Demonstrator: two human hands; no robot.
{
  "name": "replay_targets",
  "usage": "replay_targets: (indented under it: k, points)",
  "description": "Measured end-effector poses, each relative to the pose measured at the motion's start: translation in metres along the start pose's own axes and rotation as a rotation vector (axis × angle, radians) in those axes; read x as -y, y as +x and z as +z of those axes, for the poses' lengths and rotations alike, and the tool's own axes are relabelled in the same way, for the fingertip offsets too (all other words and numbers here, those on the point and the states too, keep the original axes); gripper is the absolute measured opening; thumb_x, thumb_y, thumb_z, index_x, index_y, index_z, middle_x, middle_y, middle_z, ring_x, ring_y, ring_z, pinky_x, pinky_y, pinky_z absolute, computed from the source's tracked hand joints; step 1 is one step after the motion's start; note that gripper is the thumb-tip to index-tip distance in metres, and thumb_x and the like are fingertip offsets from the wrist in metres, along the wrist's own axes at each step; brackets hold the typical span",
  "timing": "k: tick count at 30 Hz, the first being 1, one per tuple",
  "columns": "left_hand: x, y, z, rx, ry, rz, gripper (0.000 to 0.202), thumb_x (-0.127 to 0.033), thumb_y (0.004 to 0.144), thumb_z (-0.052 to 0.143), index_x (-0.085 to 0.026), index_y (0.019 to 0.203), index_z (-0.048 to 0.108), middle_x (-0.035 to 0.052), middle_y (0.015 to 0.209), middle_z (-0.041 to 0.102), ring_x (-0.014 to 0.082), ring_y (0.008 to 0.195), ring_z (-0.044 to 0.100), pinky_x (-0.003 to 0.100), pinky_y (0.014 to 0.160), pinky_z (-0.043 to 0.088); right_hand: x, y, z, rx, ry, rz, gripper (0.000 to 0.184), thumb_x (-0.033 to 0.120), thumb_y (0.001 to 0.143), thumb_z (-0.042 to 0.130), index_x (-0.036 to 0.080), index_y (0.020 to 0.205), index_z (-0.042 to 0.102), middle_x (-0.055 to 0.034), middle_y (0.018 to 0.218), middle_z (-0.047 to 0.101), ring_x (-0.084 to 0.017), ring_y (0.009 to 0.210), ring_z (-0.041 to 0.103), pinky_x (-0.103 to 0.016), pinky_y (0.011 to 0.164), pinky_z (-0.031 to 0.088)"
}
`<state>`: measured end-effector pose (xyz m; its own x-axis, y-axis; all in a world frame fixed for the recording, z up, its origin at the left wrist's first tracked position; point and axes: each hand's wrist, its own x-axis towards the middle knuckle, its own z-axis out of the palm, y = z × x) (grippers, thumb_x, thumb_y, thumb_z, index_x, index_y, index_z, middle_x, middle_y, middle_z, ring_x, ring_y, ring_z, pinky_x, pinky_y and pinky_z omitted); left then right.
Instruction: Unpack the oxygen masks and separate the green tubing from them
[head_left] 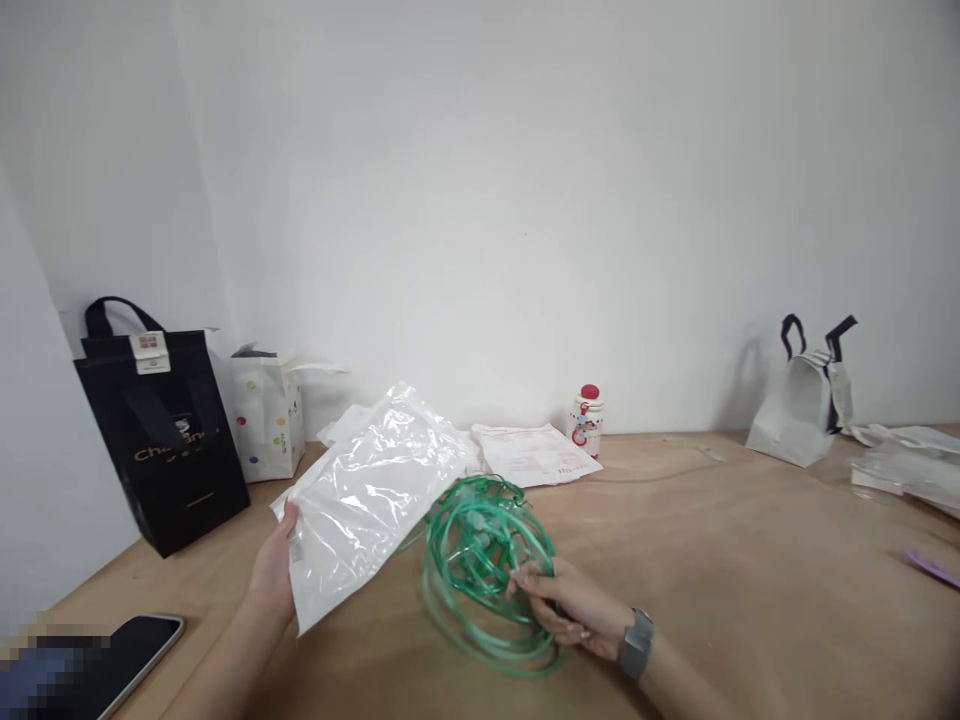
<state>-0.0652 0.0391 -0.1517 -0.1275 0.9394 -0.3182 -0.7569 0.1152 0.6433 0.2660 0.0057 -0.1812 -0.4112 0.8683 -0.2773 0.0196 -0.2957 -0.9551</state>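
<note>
My left hand (274, 572) grips the lower left edge of a white plastic pouch (375, 490), glossy and tilted up off the table. Its thumb lies on the front; the other fingers are hidden behind. My right hand (559, 602), with a grey watch band (636, 645) at the wrist, is closed on a coil of green clear tubing (450, 590). Loops of the tubing hang to the left of the fingers, the lower ones blurred. Clear green plastic parts (480, 525) show among the loops, their exact shape hard to make out. The pouch's right edge is close to the coil.
On the wooden table (675, 560), a black bag (165, 450) and a dotted white bag (266, 420) stand left. Printed paper pouches (536, 455) and a red-topped bottle (587, 420) are by the wall. A phone (127, 660) lies front left; a white bag (795, 410) and clear packets (911, 465) are right.
</note>
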Motion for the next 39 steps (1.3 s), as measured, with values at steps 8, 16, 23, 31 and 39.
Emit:
replay_targets:
  k: [8,16,23,31,39]
  points:
    - [0.021,-0.017,0.012,0.159,0.132,-0.077,0.046,-0.039,0.085,0.051,-0.012,0.123,0.052,0.0130,0.094,0.072,0.0302,0.087,0.068,0.046,0.083,0.051,0.006,0.001,0.006,-0.582,-0.315,-0.570,0.045,0.049,0.065,0.068,0.019,0.099,0.060,-0.0082,0.103,0.060,-0.023,0.095,0.056,-0.036,0.084,0.045]
    - [0.043,-0.041,0.035,0.117,0.135,-0.050,0.045,-0.043,0.088,0.043,-0.012,0.119,0.055,0.0136,0.099,0.071,0.0296,0.096,0.065,0.045,0.087,0.049,0.012,-0.007,0.012,-0.480,-0.204,-0.537,0.048,0.060,0.067,0.060,0.018,0.089,0.065,0.0018,0.056,0.055,-0.011,0.047,0.044,-0.024,0.045,0.036]
    - [0.092,-0.044,0.019,0.365,0.579,0.343,0.054,-0.049,0.082,0.050,-0.020,0.127,0.050,0.0081,0.131,0.053,0.0284,0.127,0.039,0.039,0.108,0.028,0.041,-0.024,0.022,-0.826,-0.189,-0.617,0.051,0.058,0.076,0.052,0.021,0.044,0.034,0.0079,0.037,0.028,-0.007,0.037,0.025,-0.024,0.040,0.022]
    - [0.114,-0.015,-0.005,0.882,1.442,0.640,0.088,-0.046,0.073,0.064,-0.038,0.141,0.008,-0.0032,0.151,0.014,0.0281,0.138,0.002,0.051,0.110,0.007,0.082,0.000,-0.060,-1.427,-1.305,-1.089,0.035,0.032,0.089,0.043,0.014,0.077,0.070,-0.0012,0.046,0.052,-0.011,0.044,0.043,-0.025,0.052,0.032]
    - [0.116,-0.008,-0.008,0.755,1.268,0.454,0.068,-0.050,0.085,0.044,-0.025,0.142,0.017,0.0030,0.151,0.010,0.0193,0.138,0.001,0.042,0.112,0.008,0.058,0.097,-0.064,-0.844,-1.510,-0.498,0.043,0.006,0.081,0.043,0.015,0.122,0.055,-0.0138,0.081,0.067,-0.021,0.077,0.061,-0.030,0.065,0.043]
